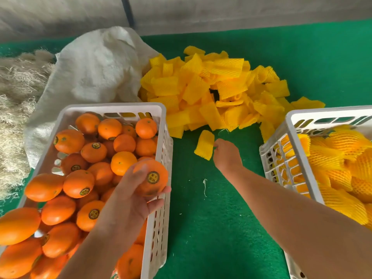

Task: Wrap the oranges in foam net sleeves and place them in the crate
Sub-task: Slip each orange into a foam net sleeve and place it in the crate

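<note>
My left hand (130,196) holds one stickered orange (153,177) above the right rim of the white crate (159,224), which is full of bare oranges (78,184). My right hand (226,156) pinches the edge of a single yellow foam net sleeve (204,144) lying on the green mat just in front of the sleeve pile (217,91). At the right stands a second white crate (289,137) holding oranges wrapped in yellow sleeves (338,170).
A white woven sack (92,71) lies behind the left crate. Pale straw-like fibre (14,101) is heaped at the far left. Green matting (211,228) covers the surface between the two crates. A grey wall runs along the back.
</note>
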